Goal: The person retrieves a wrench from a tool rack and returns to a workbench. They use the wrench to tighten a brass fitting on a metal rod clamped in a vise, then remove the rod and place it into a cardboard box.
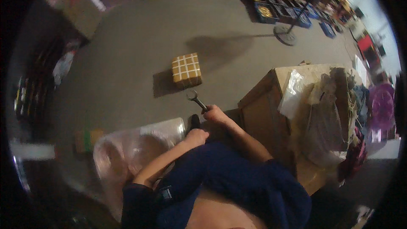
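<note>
My right hand [215,114] grips the handle of a metal open-end wrench [199,102], its jaw pointing away from me over the floor. My left hand [196,136] is curled in front of my dark blue clothing, lower and to the left; no object shows in it. Just beyond that hand a dark shoe [195,121] is partly visible. Left of the hands lies a large bundle wrapped in clear plastic [140,143], partly covered by my left forearm. Past the wrench's jaw, a low square box or stool [187,70] with a yellow, white-gridded top stands on the floor.
To the right stands a wooden crate or cabinet [264,98], with clear plastic film [291,95] and crumpled sheeting on top. Farther right is a purple chair or seat [381,106]. A round stand base [284,34] and blue crates [267,13] occupy the far right floor.
</note>
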`<state>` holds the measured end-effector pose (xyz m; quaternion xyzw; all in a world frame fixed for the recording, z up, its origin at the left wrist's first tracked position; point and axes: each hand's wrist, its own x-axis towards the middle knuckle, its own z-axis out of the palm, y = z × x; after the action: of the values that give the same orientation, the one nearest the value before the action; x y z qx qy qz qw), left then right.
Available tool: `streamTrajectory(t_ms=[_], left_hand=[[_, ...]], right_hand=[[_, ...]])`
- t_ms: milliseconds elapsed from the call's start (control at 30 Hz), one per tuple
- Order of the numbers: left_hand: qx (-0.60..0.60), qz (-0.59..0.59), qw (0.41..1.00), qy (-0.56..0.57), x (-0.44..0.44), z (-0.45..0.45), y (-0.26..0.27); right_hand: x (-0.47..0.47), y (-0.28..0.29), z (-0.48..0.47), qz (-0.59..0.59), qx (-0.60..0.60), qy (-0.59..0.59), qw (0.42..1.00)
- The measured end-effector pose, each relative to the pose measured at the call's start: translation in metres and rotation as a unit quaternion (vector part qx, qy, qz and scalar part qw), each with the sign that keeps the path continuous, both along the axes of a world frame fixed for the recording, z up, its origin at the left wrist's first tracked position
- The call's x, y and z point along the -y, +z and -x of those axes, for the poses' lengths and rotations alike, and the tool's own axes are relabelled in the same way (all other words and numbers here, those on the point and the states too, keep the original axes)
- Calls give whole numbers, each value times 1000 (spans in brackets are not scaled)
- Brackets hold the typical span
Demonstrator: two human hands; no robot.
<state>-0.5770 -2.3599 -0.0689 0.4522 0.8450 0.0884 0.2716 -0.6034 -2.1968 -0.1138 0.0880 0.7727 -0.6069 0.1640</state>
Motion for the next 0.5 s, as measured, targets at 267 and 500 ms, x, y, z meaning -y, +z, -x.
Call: streamTrajectory(t_ms=[267, 500], left_hand=[[-44, -49, 980, -189, -65, 197, 2], [9, -8, 984, -180, -142, 353, 11]], right_hand=[[-87, -25, 173, 230, 209, -195, 930], [-233, -154, 264, 85, 217, -298, 926]])
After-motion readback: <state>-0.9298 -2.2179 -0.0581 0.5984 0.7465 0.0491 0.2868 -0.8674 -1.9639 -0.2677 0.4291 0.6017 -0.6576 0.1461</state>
